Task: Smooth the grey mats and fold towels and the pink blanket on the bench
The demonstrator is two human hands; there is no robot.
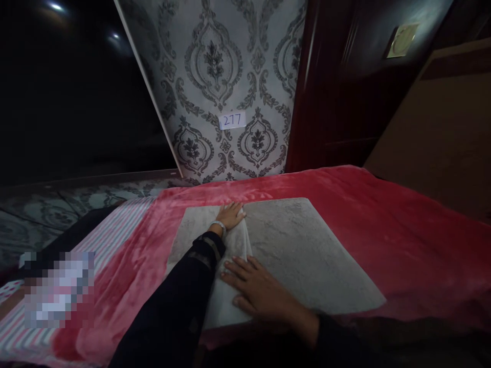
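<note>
We see our L hand (230, 215), palm down w/ fingers out, flat near the far edge of a pale, creased cloth (244, 239), & our R hand (258, 289), palm down w/ fingers spread, on it closer to us. The cloth lies on the L part of a grey mat (303, 255), atop a red blanket (387, 230) w/ a striped sheet (115, 230) on its L. Behind, a card (232, 120) marked "277" is on the patterned wall (215, 56), btwn a dark screen (76, 102) & dark-red panel (326, 102).

We look from one camera on the head, close above the near edge of the red blanket (383, 225), facing forward and down, toward the patterned wall (214, 61) beyond its far edge.
</note>
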